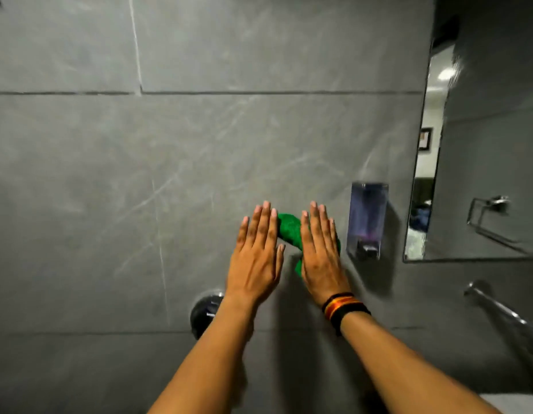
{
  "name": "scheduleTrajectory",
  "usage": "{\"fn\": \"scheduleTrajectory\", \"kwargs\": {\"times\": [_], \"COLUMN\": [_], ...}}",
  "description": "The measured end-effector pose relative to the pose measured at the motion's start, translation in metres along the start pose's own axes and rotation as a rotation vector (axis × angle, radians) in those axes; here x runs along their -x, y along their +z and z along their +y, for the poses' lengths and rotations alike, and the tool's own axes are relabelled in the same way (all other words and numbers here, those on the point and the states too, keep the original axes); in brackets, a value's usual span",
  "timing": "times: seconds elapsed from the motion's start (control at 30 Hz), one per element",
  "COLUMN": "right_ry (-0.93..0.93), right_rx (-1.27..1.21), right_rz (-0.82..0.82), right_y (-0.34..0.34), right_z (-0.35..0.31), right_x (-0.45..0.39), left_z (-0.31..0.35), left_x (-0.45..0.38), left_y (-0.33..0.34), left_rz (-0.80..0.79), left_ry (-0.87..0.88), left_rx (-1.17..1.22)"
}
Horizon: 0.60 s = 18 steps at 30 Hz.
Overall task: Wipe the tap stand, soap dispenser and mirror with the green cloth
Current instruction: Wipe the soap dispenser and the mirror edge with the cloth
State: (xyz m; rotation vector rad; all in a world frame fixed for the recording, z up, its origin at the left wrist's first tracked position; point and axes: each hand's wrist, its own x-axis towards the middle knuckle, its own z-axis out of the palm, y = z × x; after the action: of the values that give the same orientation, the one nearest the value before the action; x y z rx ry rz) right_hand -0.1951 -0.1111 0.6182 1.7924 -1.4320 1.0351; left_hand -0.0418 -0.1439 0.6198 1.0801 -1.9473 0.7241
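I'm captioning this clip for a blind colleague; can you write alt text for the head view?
Both hands, left hand and right hand, press flat, fingers spread, on a green cloth against a grey tiled wall. A soap dispenser hangs just right of them, a mirror beyond.

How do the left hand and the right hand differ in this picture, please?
The right hand wears striped bands at the wrist; the left hand wears none. The right hand covers much of the green cloth; the left hand only overlaps its left end. Both are flat, fingers up, against the grey wall.
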Motion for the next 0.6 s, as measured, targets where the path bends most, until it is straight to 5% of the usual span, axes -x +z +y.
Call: {"fn": "scheduleTrajectory", "kwargs": {"times": [0.3,0.6], "right_ry": [-0.019,-0.043], "right_rx": [0.202,0.297], "right_rz": [0.335,0.417], "right_y": [-0.115,-0.134], "right_z": [0.005,0.056], "right_x": [-0.141,-0.166], "left_z": [-0.004,0.021], "left_x": [-0.136,-0.185], "left_y": [-0.105,-0.1], "left_rz": [0.231,0.33], "left_ry": [0.075,0.122], "left_rx": [-0.04,-0.074]}}
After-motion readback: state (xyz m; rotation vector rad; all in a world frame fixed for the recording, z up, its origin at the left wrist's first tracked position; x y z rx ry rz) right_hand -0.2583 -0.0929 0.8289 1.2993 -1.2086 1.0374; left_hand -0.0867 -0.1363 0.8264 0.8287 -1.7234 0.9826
